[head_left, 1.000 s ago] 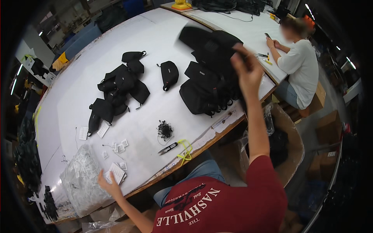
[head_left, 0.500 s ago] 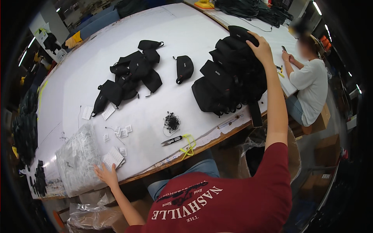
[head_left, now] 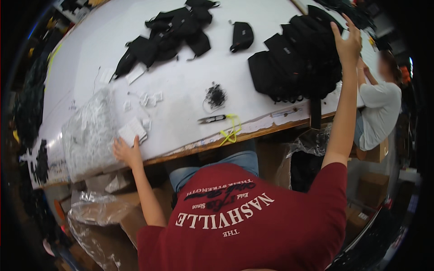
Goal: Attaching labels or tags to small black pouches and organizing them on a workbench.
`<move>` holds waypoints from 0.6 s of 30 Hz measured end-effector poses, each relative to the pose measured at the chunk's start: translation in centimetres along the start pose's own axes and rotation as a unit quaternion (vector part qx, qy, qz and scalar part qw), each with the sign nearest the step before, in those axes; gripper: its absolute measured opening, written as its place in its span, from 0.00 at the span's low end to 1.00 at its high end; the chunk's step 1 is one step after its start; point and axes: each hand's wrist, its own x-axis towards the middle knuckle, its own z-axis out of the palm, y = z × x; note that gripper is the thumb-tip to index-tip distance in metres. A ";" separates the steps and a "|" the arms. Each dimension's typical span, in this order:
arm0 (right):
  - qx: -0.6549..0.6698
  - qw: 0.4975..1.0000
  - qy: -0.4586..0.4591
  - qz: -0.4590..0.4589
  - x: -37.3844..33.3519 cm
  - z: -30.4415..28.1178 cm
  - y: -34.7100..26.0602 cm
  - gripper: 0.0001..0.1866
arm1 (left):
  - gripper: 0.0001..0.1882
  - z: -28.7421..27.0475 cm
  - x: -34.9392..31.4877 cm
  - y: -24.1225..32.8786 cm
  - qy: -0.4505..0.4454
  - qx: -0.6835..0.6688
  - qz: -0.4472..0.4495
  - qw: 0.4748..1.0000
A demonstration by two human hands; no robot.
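Note:
My right hand [head_left: 349,47] is raised at the right edge of a heap of black zip pouches [head_left: 296,56], its thumb and fingers apart with nothing seen between them. At the table's near left edge lies my left hand [head_left: 128,151], fingers spread, beside a stack of white cards [head_left: 132,130] and a clear plastic bag of small white pieces [head_left: 90,135]. One black pouch [head_left: 242,36] lies apart in the middle. A looser group of black pouches [head_left: 174,34] is farther left.
Thread snips [head_left: 212,119] with a yellow cord [head_left: 233,128] lie near the front edge, below a tangle of black bits [head_left: 215,95]. A co-worker in a white shirt [head_left: 382,108] sits at right. Boxes with plastic liners [head_left: 97,212] stand below the table.
My right hand has opened and come off the top pouch of the heap. The whole view has shifted, so the table sits higher; my left hand stays by the cards.

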 end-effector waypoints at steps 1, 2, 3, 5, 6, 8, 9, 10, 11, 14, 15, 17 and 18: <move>0.074 0.997 0.030 -0.012 -1.0 -1.1 -3.1 0.22 | 0.39 -0.5 -0.2 0.9 0.014 -0.027 -0.006 1.000; 0.145 0.989 -0.024 0.013 -2.7 -1.8 -6.2 0.18 | 0.37 -1.3 -0.1 1.8 0.029 -0.055 -0.011 0.998; 0.274 0.956 -0.085 0.062 -4.8 -3.0 -11.4 0.10 | 0.37 -1.7 0.0 1.9 0.023 -0.043 -0.021 0.999; 0.381 0.885 -0.267 0.032 -10.7 -1.7 -17.0 0.07 | 0.27 -2.2 0.1 1.6 0.029 -0.078 -0.042 0.996; 0.419 0.836 -0.351 0.039 -14.2 -1.2 -18.9 0.07 | 0.27 -2.7 0.6 1.8 0.022 -0.074 -0.045 0.996; 0.369 0.806 -0.462 -0.023 -20.4 0.5 -21.7 0.11 | 0.22 -3.9 2.0 2.1 -0.153 -0.276 -0.100 0.944; 0.350 0.803 -0.480 -0.043 -22.7 1.0 -22.8 0.13 | 0.22 -3.9 2.0 1.7 -0.152 -0.274 -0.105 0.944; 0.357 0.781 -0.511 -0.027 -24.2 1.1 -23.8 0.16 | 0.24 -3.8 1.9 1.2 -0.143 -0.353 -0.106 0.919; 0.363 0.758 -0.541 -0.011 -25.3 0.9 -24.6 0.19 | 0.26 -3.7 1.8 0.7 -0.133 -0.429 -0.104 0.887; 0.347 0.766 -0.541 0.017 -27.8 1.2 -25.4 0.18 | 0.31 -5.5 0.8 2.0 -0.127 -0.581 -0.154 0.789; 0.324 0.782 -0.531 0.040 -28.2 1.2 -25.7 0.17 | 0.31 -6.2 0.4 2.3 -0.127 -0.579 -0.157 0.790; 0.326 0.784 -0.527 0.041 -28.4 1.3 -26.2 0.15 | 0.35 -7.3 -0.6 3.3 -0.133 -0.660 -0.198 0.712; 0.329 0.792 -0.512 0.045 -28.4 1.3 -26.4 0.15 | 0.31 -8.0 -1.0 3.7 -0.144 -0.668 -0.194 0.704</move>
